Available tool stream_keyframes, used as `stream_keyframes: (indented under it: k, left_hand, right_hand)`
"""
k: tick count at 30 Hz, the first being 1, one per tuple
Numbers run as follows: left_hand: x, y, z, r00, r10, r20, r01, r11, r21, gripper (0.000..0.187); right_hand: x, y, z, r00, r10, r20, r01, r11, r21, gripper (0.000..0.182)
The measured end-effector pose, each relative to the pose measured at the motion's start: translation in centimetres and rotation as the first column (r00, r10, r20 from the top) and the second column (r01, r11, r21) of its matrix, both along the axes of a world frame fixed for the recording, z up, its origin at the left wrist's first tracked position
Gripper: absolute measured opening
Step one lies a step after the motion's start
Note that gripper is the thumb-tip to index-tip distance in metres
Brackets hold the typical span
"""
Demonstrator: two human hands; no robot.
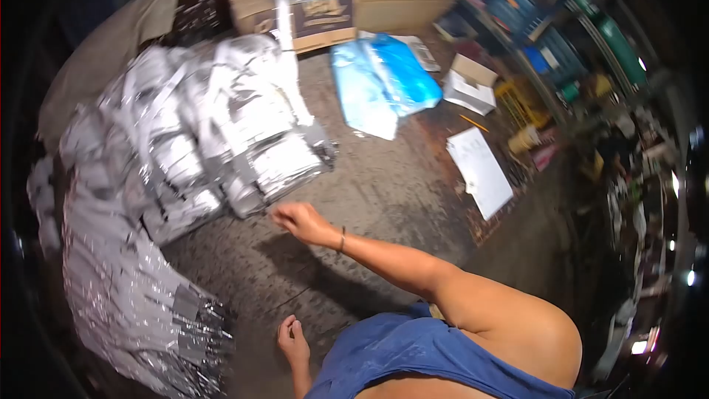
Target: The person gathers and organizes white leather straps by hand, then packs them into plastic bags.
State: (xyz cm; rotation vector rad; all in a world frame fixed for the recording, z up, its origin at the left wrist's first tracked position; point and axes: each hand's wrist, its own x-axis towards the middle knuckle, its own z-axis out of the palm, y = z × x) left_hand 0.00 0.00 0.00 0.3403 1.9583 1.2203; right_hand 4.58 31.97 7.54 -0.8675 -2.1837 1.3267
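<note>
At far left we see silver foil pouches (140, 303) spilled over the surface (384, 192). Our left hand (293, 341) rests there, fingers loosely curled, empty. Our right hand (301, 220) reaches, fingers released, just beside the stacked foil pouches (244, 140). Farther right lie a blue plastic bag (384, 81) and a white sheet (480, 170).

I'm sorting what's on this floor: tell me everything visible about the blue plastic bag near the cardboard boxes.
The blue plastic bag is a glossy, translucent light-blue package, puffed and wrinkled, lying flat on the dark floor. Its near end looks paler, almost white. It lies right of the heap of silver foil packets and just below the open cardboard box. Neither hand touches it; the right hand reaches toward the foil packets.
</note>
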Motion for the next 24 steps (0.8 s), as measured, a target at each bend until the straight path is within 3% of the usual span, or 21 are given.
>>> stream_keyframes:
  k: [1,2,3,5,7,9,11,13,17,19,20,21,24]
  left_hand:
    - [-3.5,0.0,0.3,0.939,-0.16,-0.304,0.176,0.984,0.028,0.017]
    - [-6.7,-0.1,1.0,0.768,-0.278,-0.577,0.342,0.94,0.001,0.014]
    - [7.1,5.1,0.3,0.85,-0.219,-0.48,0.337,0.925,0.174,0.013]
    - [1.9,7.1,5.1,0.925,-0.234,-0.3,0.243,0.97,-0.007,0.019]
    - [-1.3,9.4,5.5,0.866,-0.159,-0.474,0.223,0.971,0.082,0.021]
    - [-2.5,10.8,6.6,0.881,-0.163,-0.444,0.211,0.976,0.06,0.021]
    - [-1.9,11.3,7.0,0.895,-0.165,-0.414,0.193,0.981,0.027,0.021]
    - [-0.3,11.9,6.9,0.849,-0.16,-0.504,0.211,0.976,0.046,0.021]
    - [4.9,11.2,6.0,0.794,-0.262,-0.548,0.248,0.963,-0.102,0.017]
    - [8.7,11.3,6.3,0.783,-0.273,-0.558,0.256,0.96,-0.111,0.016]
    - [10.1,11.0,6.1,0.789,-0.308,-0.531,0.268,0.951,-0.154,0.016]
    - [11.4,10.7,5.9,0.796,-0.339,-0.501,0.279,0.941,-0.193,0.015]
    - [14.7,11.3,6.4,0.817,-0.356,-0.453,0.275,0.932,-0.235,0.016]
  right_hand:
    - [0.1,-1.3,-0.3,1.0,0.0,-0.015,0.0,1.0,-0.003,0.02]
    - [0.6,-2.3,-1.5,0.995,-0.091,-0.046,0.088,0.995,-0.047,0.02]
    - [16.8,0.6,0.1,0.977,-0.166,0.131,0.164,0.986,0.024,0.021]
    - [19.7,0.7,-0.2,0.932,-0.332,0.142,0.346,0.935,-0.083,0.022]
    - [23.9,3.6,-2.5,0.851,-0.486,0.198,0.477,0.874,0.095,0.022]
    - [27.7,7.7,-4.6,0.803,-0.573,0.167,0.534,0.814,0.226,0.021]
    - [28.5,12.1,-4.9,0.822,-0.558,0.113,0.499,0.802,0.329,0.02]
    - [28.0,16.7,-5.3,0.855,-0.492,0.162,0.389,0.817,0.425,0.021]
    - [25.8,24.4,-7.1,0.916,-0.386,0.111,0.267,0.792,0.549,0.021]
    - [24.8,26.4,-6.8,0.885,-0.394,0.249,0.161,0.761,0.629,0.021]
    - [24.2,26.8,-6.2,0.879,-0.346,0.328,0.143,0.847,0.512,0.02]
    - [23.7,26.0,-5.6,0.892,-0.384,0.237,0.233,0.841,0.488,0.019]
    - [25.3,25.6,-4.0,0.913,-0.351,0.206,0.258,0.891,0.374,0.02]
